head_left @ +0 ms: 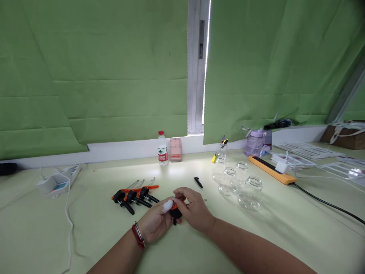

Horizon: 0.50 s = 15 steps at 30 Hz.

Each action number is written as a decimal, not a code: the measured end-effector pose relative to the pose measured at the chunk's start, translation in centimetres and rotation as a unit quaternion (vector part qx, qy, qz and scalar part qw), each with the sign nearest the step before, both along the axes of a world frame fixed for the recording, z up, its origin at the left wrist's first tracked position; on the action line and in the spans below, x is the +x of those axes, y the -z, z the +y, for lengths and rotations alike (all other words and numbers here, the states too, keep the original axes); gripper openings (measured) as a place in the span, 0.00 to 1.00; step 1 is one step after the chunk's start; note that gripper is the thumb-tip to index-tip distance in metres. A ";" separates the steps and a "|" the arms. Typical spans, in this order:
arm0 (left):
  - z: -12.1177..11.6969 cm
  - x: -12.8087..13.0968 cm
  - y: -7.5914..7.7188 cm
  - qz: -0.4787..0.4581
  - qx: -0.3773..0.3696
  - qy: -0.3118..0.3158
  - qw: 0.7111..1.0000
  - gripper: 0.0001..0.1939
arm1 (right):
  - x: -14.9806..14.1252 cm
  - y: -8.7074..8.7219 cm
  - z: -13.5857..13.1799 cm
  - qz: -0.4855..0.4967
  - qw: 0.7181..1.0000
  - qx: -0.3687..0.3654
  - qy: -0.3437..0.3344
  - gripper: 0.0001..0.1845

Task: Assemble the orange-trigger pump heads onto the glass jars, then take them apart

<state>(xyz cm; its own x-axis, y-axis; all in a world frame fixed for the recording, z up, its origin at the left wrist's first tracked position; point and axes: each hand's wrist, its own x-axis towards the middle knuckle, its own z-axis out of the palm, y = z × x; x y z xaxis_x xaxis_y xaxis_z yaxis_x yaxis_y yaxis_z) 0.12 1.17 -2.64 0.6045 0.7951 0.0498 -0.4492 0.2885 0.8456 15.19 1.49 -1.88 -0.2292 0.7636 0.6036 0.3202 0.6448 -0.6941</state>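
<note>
My left hand [155, 223] and my right hand [194, 208] meet low in the middle of the table, both gripping one small orange-and-black bar clamp [175, 211]. The left thumb has a white wrap on it and the wrist wears red and silver bracelets. The right fingers pinch the clamp's upper end, where a bit of metal shows. Just to the left lie three more orange-and-black bar clamps [134, 194] in a row, their metal bars pointing away from me. A small black part [198, 182] rests beyond my right hand.
Several clear glass jars [241, 182] stand and lie at the right. An orange power strip [270, 169] with a black cable, a purple jug [255, 142], a water bottle [162, 148], a white power strip [58, 179] and white frames [308, 150] line the table's back.
</note>
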 end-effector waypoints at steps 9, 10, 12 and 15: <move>0.0 0.0 0.1 0.000 -0.002 -0.007 1.000 0.12 | 0.0 0.1 0.1 -0.037 0.999 0.027 -0.006 0.07; 0.0 0.0 0.0 0.000 -0.003 -0.008 1.000 0.12 | 0.1 0.1 0.2 -0.038 0.999 0.033 -0.010 0.07; 0.0 0.0 -0.1 0.000 -0.005 -0.010 1.000 0.12 | 0.1 0.2 0.2 -0.040 0.998 0.039 -0.015 0.08; -0.1 0.1 -0.2 0.001 -0.004 -0.010 1.000 0.12 | 0.1 0.4 0.3 -0.042 0.998 0.040 -0.016 0.09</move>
<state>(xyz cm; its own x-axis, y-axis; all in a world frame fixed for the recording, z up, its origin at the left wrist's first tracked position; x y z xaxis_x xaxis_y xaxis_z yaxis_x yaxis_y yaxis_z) 0.19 1.08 -2.43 0.5881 0.8077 0.0411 -0.4528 0.2868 0.8442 15.29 1.78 -2.23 -0.3059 0.7053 0.6396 0.3537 0.7079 -0.6114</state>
